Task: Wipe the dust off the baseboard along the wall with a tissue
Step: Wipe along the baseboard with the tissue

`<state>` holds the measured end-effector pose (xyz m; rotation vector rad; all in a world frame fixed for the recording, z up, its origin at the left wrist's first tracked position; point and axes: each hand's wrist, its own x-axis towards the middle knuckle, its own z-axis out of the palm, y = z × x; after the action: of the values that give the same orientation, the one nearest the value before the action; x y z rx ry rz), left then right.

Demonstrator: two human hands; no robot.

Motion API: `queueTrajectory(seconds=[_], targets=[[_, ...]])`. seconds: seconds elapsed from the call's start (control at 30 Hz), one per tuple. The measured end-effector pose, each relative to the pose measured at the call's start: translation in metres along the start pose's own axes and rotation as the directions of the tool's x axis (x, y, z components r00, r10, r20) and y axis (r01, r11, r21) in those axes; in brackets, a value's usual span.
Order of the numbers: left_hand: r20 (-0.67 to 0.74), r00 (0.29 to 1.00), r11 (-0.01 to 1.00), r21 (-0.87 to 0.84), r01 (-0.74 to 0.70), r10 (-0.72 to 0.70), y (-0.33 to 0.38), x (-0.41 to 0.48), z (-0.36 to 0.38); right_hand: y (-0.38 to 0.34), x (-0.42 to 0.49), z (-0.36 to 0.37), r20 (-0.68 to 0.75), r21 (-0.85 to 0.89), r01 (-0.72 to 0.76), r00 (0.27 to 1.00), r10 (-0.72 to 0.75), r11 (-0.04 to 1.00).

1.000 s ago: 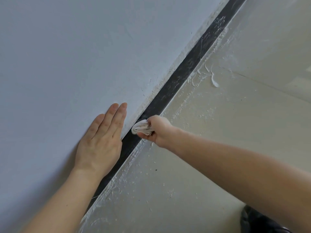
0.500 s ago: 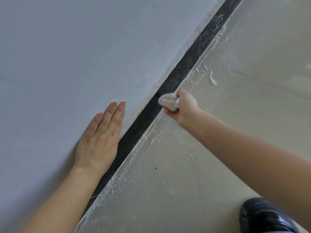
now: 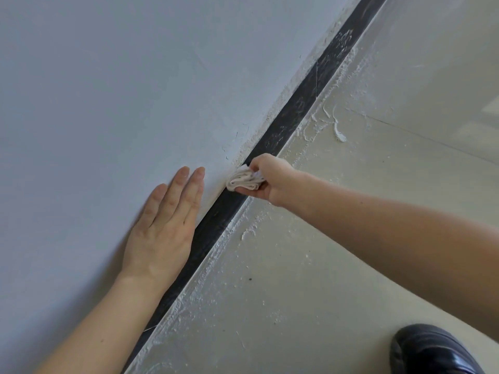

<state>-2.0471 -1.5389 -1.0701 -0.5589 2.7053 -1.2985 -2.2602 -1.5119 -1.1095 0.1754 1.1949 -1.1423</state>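
Tissue (image 3: 244, 180): white, folded wad, greyed edges, pressed on baseboard.
Baseboard (image 3: 294, 114): black strip, dusty streaks.
Right hand (image 3: 270, 179): grip clenched around tissue.
Left hand (image 3: 164, 225): flat on wall (image 3: 121, 90), released.

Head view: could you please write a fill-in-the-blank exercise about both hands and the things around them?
1. The right hand grips a crumpled white ___ against the long black baseboard.
2. The left hand lies flat on the pale grey ___.
3. A glossy black ___ shows at the lower right, on the beige floor.
Missing words: tissue; wall; shoe.
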Motion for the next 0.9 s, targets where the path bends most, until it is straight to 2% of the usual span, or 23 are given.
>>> queueTrajectory(seconds=[0.13,0.23,0.3,0.37,0.47,0.57,0.63,0.7,0.77,0.9], targets=[[-0.033,0.998,0.999,0.026,-0.044,0.045,-0.006,0.032,-0.004,-0.04,0.01,-0.022,-0.12,0.079,0.161,0.981,-0.151,0.984],[-0.066,0.995,0.998,0.016,-0.067,0.068,-0.007,0.061,-0.009,-0.061,0.013,-0.045,-0.172,0.29,0.226,0.968,-0.181,0.93],[-0.082,0.993,0.996,0.018,-0.086,0.088,-0.005,0.079,-0.011,-0.057,0.013,-0.056,-0.225,0.337,0.263,0.955,-0.194,0.904],[-0.075,0.991,0.993,0.04,-0.107,0.11,-0.003,0.094,-0.012,-0.035,0.017,-0.06,-0.248,0.283,0.184,0.962,-0.114,0.941],[-0.041,0.992,0.99,0.082,-0.113,0.117,0.0,0.106,-0.012,0.01,0.016,-0.044,-0.072,0.118,-0.065,0.995,0.074,0.991],[-0.049,0.993,0.991,0.088,-0.099,0.104,0.001,0.107,-0.008,0.019,0.025,-0.029,0.002,0.036,-0.118,0.993,0.118,0.992],[-0.058,0.994,0.994,0.072,-0.087,0.092,0.001,0.106,-0.006,0.003,0.037,-0.031,-0.044,0.074,-0.084,0.995,0.087,0.994],[-0.059,0.995,0.995,0.057,-0.079,0.082,0.001,0.106,-0.005,-0.02,0.049,-0.037,-0.092,0.058,0.021,0.996,-0.015,0.998],[-0.055,0.995,0.995,0.065,-0.08,0.083,0.002,0.105,-0.005,-0.041,0.059,-0.046,-0.143,0.036,0.125,0.983,-0.119,0.991],[-0.07,0.995,0.997,0.033,-0.065,0.067,0.002,0.106,-0.004,-0.074,0.069,-0.067,-0.244,0.065,0.254,0.942,-0.231,0.965]])
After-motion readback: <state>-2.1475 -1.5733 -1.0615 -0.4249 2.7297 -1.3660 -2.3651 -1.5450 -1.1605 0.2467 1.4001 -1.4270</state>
